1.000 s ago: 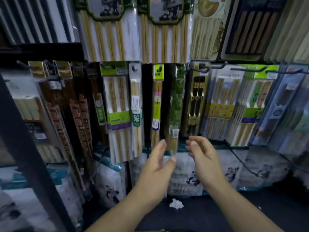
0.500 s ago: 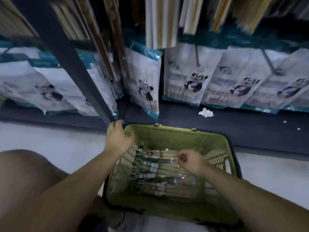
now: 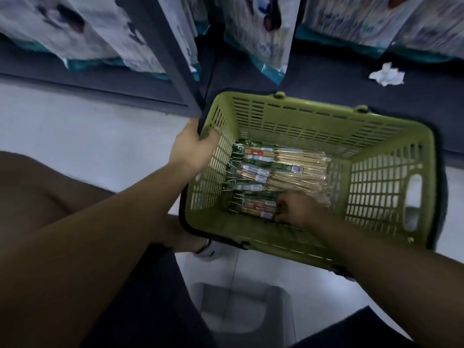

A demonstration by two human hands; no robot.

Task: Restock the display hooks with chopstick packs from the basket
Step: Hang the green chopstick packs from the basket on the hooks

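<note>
Basket (image 3: 326,126), green and slatted, on the pale floor (image 3: 75,116) before the dark shelf base (image 3: 313,79). My left hand (image 3: 192,149) grips its near-left corner, fingers (image 3: 212,136) curled over the rim. My right hand (image 3: 298,208) reaches down inside, fingers closed on the nearest chopstick pack (image 3: 253,205). Beyond my right fingers lie the other chopstick packs (image 3: 281,169), side by side on the basket bottom. A crumpled white paper (image 3: 386,74) lies on the shelf base, well beyond the basket. Panda-printed bags (image 3: 261,31) hang above it.
</note>
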